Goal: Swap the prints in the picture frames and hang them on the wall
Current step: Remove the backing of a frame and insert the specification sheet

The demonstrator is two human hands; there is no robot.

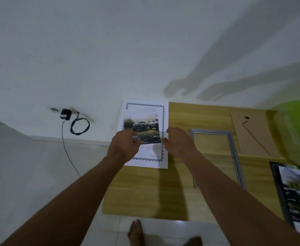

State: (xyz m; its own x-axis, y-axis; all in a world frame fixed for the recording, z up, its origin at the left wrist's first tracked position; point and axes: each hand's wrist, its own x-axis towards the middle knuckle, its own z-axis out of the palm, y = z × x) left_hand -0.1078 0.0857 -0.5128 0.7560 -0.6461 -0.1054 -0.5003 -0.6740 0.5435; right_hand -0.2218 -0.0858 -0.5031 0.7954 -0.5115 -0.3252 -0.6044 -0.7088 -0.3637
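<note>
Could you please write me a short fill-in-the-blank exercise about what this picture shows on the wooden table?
1. Both hands, left hand and right hand, hold the white bordered print, which shows two ____.
2. The empty silver rectangular picture frame lies flat on the ____ wooden table.
3. The brown backing board lies to the ____ of the silver frame.
4. A black charger is plugged in at the ____ wall.

Missing words: cars; light; right; white
</note>
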